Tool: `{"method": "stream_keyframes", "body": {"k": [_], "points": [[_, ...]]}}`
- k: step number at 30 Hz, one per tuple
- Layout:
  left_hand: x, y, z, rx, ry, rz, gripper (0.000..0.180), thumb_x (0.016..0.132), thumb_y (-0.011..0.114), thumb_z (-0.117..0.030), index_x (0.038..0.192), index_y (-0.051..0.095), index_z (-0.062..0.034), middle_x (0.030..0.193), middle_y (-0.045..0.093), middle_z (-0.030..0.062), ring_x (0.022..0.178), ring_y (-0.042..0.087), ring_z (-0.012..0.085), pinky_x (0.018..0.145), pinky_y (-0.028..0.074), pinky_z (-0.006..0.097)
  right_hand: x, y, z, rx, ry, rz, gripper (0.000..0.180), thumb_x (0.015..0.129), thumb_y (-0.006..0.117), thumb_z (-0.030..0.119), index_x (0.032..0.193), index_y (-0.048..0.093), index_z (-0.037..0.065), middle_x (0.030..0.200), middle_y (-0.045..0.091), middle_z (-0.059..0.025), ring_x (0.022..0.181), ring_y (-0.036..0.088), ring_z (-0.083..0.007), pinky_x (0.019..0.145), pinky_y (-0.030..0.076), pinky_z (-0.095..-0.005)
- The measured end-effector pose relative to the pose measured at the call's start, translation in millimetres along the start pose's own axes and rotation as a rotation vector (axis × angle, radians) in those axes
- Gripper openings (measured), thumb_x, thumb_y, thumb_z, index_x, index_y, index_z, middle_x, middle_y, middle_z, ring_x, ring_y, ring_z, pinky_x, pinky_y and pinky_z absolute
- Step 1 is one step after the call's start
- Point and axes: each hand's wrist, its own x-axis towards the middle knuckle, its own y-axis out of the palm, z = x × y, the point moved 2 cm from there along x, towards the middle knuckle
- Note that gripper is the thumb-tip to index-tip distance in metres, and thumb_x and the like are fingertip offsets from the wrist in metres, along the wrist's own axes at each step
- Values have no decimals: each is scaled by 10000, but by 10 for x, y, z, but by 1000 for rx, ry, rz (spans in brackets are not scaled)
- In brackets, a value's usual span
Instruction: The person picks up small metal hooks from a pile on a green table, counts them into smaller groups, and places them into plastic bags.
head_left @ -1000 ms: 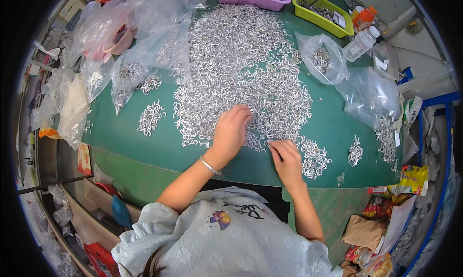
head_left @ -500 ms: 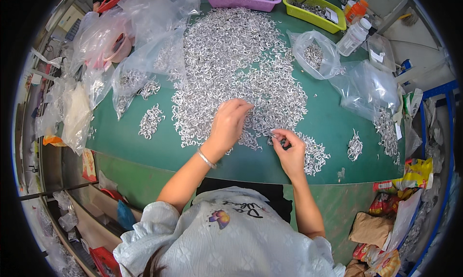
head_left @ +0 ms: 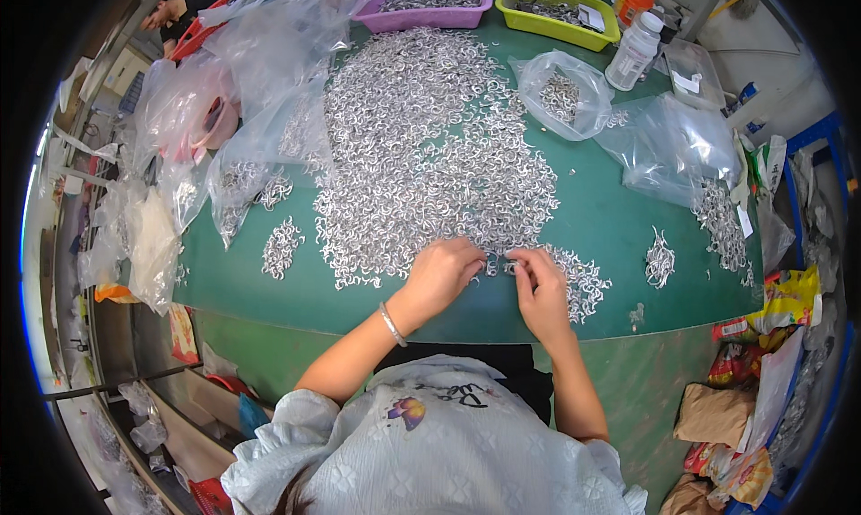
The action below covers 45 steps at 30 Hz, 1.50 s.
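A wide heap of small silvery C-shaped metal pieces (head_left: 430,147) covers the middle of the green table (head_left: 269,304). At its near edge my left hand (head_left: 444,277) has its fingers curled and pressed together, the tips among the pieces. Facing it a short way to the right, my right hand (head_left: 541,286) is closed too, thumb against fingers, beside a few pieces. What either hand grips is too small and too covered to make out. A smaller pile of pieces (head_left: 581,286) lies right beside my right hand.
Clear plastic bags (head_left: 278,44) crowd the left side. A purple basket (head_left: 430,17) and a yellow-green basket (head_left: 556,26) hold metal parts at the back. An opened bag (head_left: 565,94), a white bottle (head_left: 635,51) and small piles (head_left: 659,262) stand right. Another person (head_left: 184,15) is far left.
My left hand has come back toward me, from over the heap to its near edge close to my right hand. The right hand stays nearly in place. The view has shifted slightly.
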Motion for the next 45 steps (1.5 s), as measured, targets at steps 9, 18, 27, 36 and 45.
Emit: {"method": "stream_keyframes", "body": {"k": [9,18,27,36,45], "points": [[97,141,-70,240,141,-11,98,759,654,-85,847,631,-49,871,523,71,870,515,263,742,415,368,-156,242,-77,-159,8,-50,251,754,705,-1,989,622,30,788,576,-96,656,579,-232,588,465,-345],[164,136,1,280,73,-3,115,705,703,-61,792,639,-21,872,582,102,877,552,285,746,484,350,-163,321,-82,-154,-142,-185,220,758,687,-4,965,623,28,848,606,-120,756,602,-316,652,482,-397],[87,-74,269,-860,-461,-66,207,836,537,45,1024,624,30,871,670,77,772,652,130,682,522,224,-128,293,-197,-10,-119,-136,214,778,658,-34,987,628,2,838,622,-127,738,614,-284,653,492,-360],[-64,163,107,-851,-538,71,241,841,551,20,1078,595,13,888,537,59,755,534,121,697,479,255,-111,176,-309,586,173,-296,131,883,608,-25,1012,624,-40,855,643,-59,704,593,-86,643,485,-226],[-50,347,-167,184,-56,-91,213,776,721,-104,878,569,4,840,517,136,749,541,304,695,463,391,-139,161,-298,530,97,-333,120,876,600,-40,990,634,-26,879,631,-67,747,595,-97,654,476,-239]]}}
